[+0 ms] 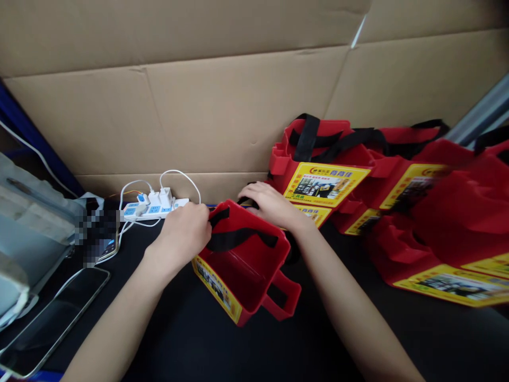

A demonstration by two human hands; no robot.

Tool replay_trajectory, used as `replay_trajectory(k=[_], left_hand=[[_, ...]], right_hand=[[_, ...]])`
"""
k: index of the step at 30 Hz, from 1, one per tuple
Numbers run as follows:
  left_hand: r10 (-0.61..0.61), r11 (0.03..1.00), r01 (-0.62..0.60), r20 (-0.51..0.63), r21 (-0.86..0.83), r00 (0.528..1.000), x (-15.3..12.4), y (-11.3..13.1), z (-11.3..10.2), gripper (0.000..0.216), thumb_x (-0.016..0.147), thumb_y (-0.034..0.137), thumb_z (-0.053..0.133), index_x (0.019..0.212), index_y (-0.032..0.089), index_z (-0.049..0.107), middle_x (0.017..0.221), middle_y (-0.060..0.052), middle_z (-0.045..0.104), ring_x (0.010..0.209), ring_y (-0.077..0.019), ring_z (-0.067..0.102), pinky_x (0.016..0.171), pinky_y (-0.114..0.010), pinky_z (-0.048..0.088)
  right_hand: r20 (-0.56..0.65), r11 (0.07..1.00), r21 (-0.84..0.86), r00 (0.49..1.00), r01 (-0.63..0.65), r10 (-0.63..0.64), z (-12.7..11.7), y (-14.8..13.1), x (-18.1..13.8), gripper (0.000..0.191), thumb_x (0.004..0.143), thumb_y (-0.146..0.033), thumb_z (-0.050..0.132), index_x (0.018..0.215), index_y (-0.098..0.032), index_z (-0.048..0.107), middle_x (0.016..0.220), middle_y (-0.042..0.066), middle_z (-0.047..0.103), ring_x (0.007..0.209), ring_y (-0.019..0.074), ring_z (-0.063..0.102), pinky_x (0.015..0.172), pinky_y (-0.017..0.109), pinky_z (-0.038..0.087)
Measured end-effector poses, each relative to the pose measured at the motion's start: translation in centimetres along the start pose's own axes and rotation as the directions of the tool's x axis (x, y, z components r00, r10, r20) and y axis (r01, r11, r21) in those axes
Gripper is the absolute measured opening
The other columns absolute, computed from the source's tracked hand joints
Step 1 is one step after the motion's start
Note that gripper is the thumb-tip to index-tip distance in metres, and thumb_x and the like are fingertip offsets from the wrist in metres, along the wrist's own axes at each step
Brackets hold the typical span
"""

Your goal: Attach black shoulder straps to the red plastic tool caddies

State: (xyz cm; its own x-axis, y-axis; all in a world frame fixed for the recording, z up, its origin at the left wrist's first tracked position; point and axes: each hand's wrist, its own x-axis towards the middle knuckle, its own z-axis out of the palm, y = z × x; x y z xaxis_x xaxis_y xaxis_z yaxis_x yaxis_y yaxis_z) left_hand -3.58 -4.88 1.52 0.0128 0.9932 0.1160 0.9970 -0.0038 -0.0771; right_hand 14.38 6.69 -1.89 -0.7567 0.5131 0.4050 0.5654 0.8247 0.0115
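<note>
Rear label (326,184), yellow, on the rear bag (318,140): a header of red Chinese characters beside a small round logo, above a printed photo, with one short line of small characters under the photo. All of it is too blurred to read with certainty. Second label (312,214), just below it: same layout, partly covered, illegible. Side label (217,289) on the held bag (246,265): seen at a steep angle, unreadable. Right label (413,185) and front label (457,284): smeared by motion, unreadable.
</note>
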Motion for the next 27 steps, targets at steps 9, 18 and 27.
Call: replay_trajectory(k=[9,18,27], left_hand=[[0.078,0.955,-0.119,-0.158,-0.271,0.984,1.7,-0.7,0.6,0.023,0.082,0.032,0.047,0.087,0.017,0.064,0.075,-0.008,0.066,0.071,-0.0209,0.061,0.062,-0.03,0.042],[0.481,0.798,-0.512,-0.174,-0.317,0.859,2.4,-2.4,0.6,0.033,0.08,0.036,0.055,0.108,0.02,0.059,0.101,-0.005,0.056,0.089,-0.0162,0.056,0.079,-0.028,0.042],[0.581,0.721,-0.607,-0.186,-0.334,0.792,3.6,-2.7,1.5,0.01,0.083,0.025,0.05,0.085,0.017,0.056,0.089,-0.002,0.058,0.083,-0.0145,0.053,0.075,-0.026,0.039]], right_hand=[[-0.027,0.992,-0.097,0.996,-0.086,0.084,-0.1,-0.4,0.1,0.012,0.077,-0.016,0.052,0.083,-0.013,0.063,0.09,0.011,0.061,0.091,0.0217,0.052,0.089,0.038,0.036],[0.203,0.878,0.438,0.973,-0.191,0.11,-5.5,-2.0,-3.6,0.025,0.091,-0.033,0.034,0.097,-0.018,0.053,0.086,0.003,0.06,0.076,0.0125,0.056,0.068,0.024,0.043],[0.203,0.886,0.439,0.977,-0.15,0.065,-6.4,-4.0,-4.5,0.022,0.082,-0.025,0.05,0.104,-0.022,0.049,0.099,0.003,0.058,0.086,0.0144,0.057,0.074,0.026,0.045]])
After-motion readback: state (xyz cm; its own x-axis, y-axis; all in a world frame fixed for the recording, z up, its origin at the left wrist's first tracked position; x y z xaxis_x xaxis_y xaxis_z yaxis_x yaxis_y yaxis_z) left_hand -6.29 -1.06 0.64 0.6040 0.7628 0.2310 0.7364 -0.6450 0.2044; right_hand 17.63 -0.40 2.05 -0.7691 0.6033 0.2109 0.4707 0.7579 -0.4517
